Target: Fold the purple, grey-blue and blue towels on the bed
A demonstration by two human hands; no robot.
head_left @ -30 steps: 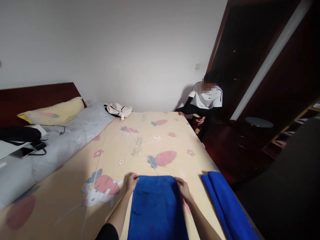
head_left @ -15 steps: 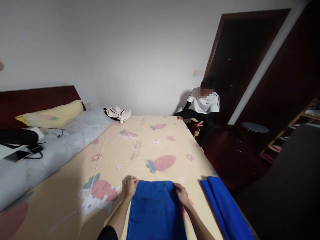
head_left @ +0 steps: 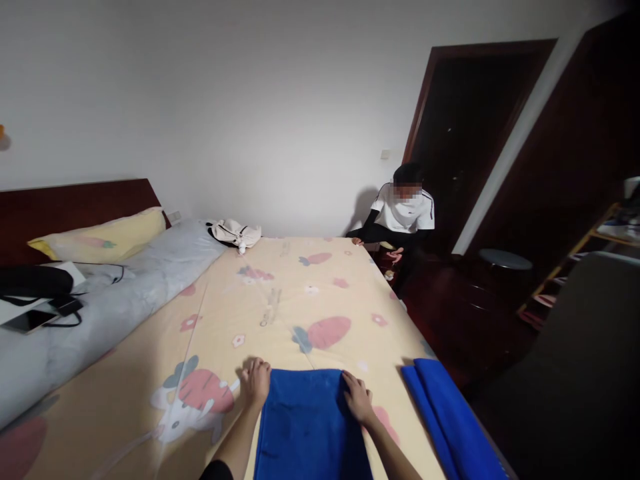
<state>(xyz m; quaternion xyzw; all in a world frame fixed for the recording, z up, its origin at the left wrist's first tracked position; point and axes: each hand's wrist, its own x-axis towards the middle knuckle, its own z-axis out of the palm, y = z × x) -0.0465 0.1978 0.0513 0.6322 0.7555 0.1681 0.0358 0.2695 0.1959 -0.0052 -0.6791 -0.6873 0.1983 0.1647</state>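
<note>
A dark blue folded cloth (head_left: 313, 423) lies flat on the patterned bed sheet (head_left: 280, 300) at the bottom centre. My left hand (head_left: 257, 381) is closed at its far left corner, fingers curled on the edge. At the far right corner my right hand (head_left: 357, 396) has its fingers bent over the cloth's edge, pressed together. A second, brighter blue folded cloth (head_left: 447, 413) rests to the right, along the bed's side, with neither hand on it.
A grey quilt (head_left: 150, 287), a yellow pillow (head_left: 105, 237), and a phone (head_left: 31, 321) with cables lie at the left. A pale bag (head_left: 234, 233) sits at the far edge. One person (head_left: 405, 210) sits beyond the bed, near a round stool (head_left: 505, 259).
The view has shifted slightly. Both hands remain at the far corners of the dark blue cloth, with their fingers a little repositioned along its edges.
</note>
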